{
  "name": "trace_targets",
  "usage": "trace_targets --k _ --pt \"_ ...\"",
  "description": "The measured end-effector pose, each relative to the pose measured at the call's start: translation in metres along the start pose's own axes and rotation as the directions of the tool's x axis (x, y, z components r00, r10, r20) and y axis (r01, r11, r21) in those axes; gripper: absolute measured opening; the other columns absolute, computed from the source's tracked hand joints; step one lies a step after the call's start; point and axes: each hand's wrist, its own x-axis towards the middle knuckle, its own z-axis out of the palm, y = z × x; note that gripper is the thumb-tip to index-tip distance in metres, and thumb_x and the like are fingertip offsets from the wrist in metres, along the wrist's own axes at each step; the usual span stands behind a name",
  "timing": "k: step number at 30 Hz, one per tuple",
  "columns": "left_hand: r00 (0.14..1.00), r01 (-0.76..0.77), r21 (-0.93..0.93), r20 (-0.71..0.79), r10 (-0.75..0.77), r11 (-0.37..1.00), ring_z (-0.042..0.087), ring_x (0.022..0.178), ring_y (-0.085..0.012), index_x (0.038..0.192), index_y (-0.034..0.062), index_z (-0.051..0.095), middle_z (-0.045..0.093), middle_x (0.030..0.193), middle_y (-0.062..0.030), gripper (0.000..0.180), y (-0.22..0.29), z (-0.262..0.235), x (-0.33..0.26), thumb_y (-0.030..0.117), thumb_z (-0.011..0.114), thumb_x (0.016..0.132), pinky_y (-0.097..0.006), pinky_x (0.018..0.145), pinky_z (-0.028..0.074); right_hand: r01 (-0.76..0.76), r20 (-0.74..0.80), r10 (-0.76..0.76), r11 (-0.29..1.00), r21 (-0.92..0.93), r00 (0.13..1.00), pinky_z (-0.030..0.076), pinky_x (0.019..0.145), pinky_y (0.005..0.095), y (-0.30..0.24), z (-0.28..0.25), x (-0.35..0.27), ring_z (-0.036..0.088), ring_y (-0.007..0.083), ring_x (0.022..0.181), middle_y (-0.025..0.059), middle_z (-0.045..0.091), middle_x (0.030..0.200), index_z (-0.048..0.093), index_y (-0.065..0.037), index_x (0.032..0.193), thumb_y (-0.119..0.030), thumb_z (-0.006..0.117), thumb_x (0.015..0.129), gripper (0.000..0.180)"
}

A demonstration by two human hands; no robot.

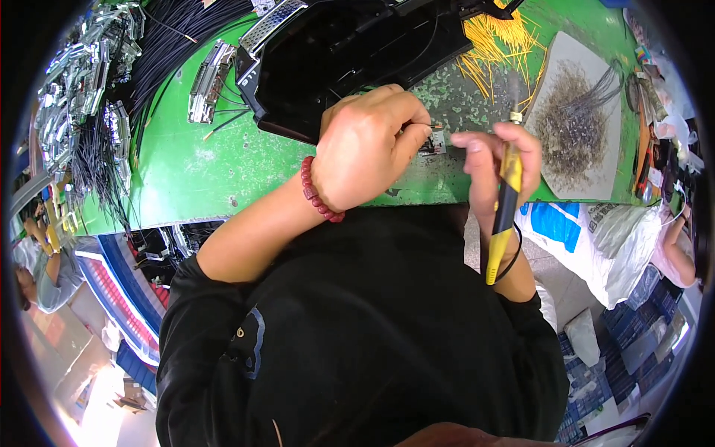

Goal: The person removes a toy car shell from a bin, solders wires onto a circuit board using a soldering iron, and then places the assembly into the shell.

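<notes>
My right hand (484, 160) holds a yellow and black soldering iron (509, 190), its metal tip pointing away from me and its handle end toward me. My left hand (369, 145), with a dark red bead bracelet (309, 190) on the wrist, is closed in a pinch. Something thin and dark shows at its fingertips, too small to name. Just under those fingertips lies a small silvery piece (434, 143) on the green table. Beyond the left hand rests a large black plastic housing (328, 67), partly covered by that hand.
Yellow thin wires (503, 37) lie at the far right of the green table (179, 175). A pale sheet (558, 56) carries dark crumbs and fine wire. At left are black cables (160, 56) and heaped clear-and-silver parts (86, 82). Other people sit at both sides.
</notes>
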Motion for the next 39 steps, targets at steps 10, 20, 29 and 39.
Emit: trace_targets --k 10,20,29,39 --pt "0.996 -0.084 0.015 -0.011 0.084 0.996 0.06 0.066 -0.0264 0.074 0.0063 0.059 0.058 0.071 -0.0068 0.009 -0.003 0.003 -0.001 0.008 0.067 0.072 -0.035 0.061 0.048 -0.078 0.049 0.079 0.997 -0.015 0.996 0.042 0.055 0.0165 0.0 0.005 0.009 0.062 0.0076 0.072 0.0138 0.068 0.088 0.047 -0.002 0.111 0.004 0.064 0.083 0.034" --pt "0.986 -0.149 0.105 -0.065 0.156 0.983 0.061 0.069 -0.0249 0.072 0.0075 0.059 0.059 0.071 -0.0054 0.01 -0.004 0.006 -0.003 0.008 0.069 0.07 -0.035 0.061 0.048 -0.086 0.043 0.092 0.988 -0.125 0.995 0.048 0.061 0.0203 0.003 0.014 0.013 0.06 0.0074 0.07 0.0103 0.067 0.083 0.05 -0.003 0.112 0.006 0.067 0.077 0.039" --pt "0.998 -0.058 0.017 -0.005 0.058 0.998 0.06 0.067 -0.0256 0.072 0.0063 0.06 0.059 0.069 -0.0062 0.008 -0.001 0.001 -0.001 0.009 0.067 0.072 -0.036 0.061 0.046 0.024 0.068 -0.011 0.982 -0.185 0.998 0.047 0.06 0.0182 0.003 0.005 0.013 0.066 0.0156 0.081 0.0122 0.064 0.09 0.045 -0.003 0.116 0.011 0.063 0.08 0.043" --pt "0.996 -0.085 0.059 0.034 0.083 0.995 0.06 0.065 -0.0238 0.073 0.005 0.06 0.061 0.07 -0.0061 0.008 0.0 -0.001 0.0 0.003 0.068 0.073 -0.031 0.06 0.047 0.04 0.025 -0.036 0.984 -0.176 0.999 0.055 0.07 0.0268 0.007 -0.002 0.019 0.068 0.018 0.084 0.0105 0.065 0.088 0.054 0.0 0.109 0.008 0.066 0.077 0.035"
